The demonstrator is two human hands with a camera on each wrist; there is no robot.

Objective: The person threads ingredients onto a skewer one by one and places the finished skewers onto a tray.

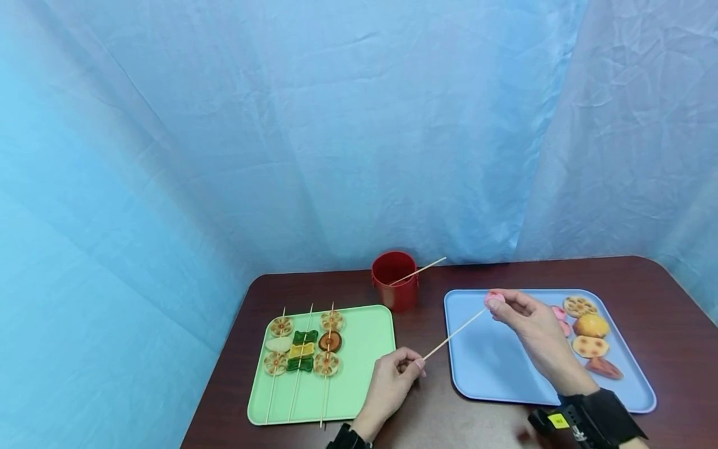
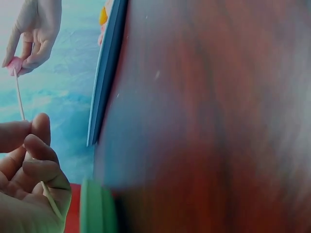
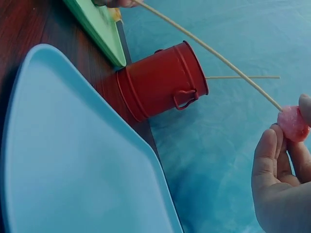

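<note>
My left hand pinches a thin wooden skewer near its lower end, just right of the green tray. At the skewer's upper tip, my right hand holds a pink piece of food between thumb and fingers, above the blue tray. The tip meets the pink piece; how deep it goes in is hidden. On the right of the blue tray lie more pink pieces, a lotus root slice, a yellow lump, a pale spotted slice and a brownish-pink piece.
The green tray at left bears three filled skewers side by side. Behind, between the trays, stands a red bucket with one skewer leaning out to the right. Blue cloth hangs behind the dark wooden table.
</note>
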